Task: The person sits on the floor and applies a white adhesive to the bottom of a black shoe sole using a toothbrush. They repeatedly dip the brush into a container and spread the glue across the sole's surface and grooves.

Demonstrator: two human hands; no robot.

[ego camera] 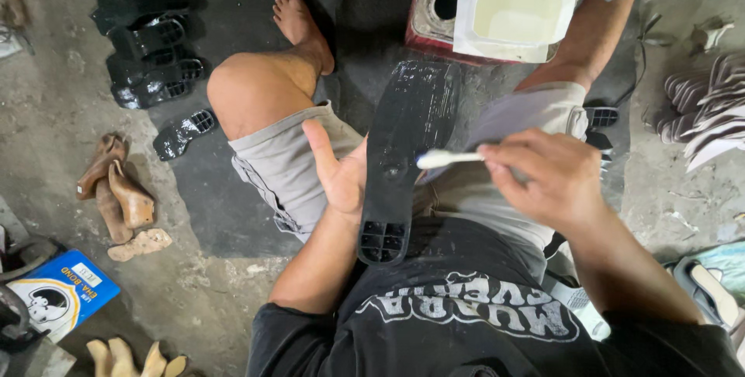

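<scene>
Blue carton [64, 291] floor-left, far from sole [403, 152].

Floor: rough grey concrete floor [54, 97], stained and dusty, with a darker smooth patch [225, 20] in the middle.
Left side: a row of black rubber shoe soles [147, 39]; below them a cluster of brown wooden shoe lasts [116, 191].
Lower left: a blue and white cardboard box [62, 293].
Right edge: a stack of pale grey sole pieces [706, 113].
Light: soft, even daylight.
</scene>
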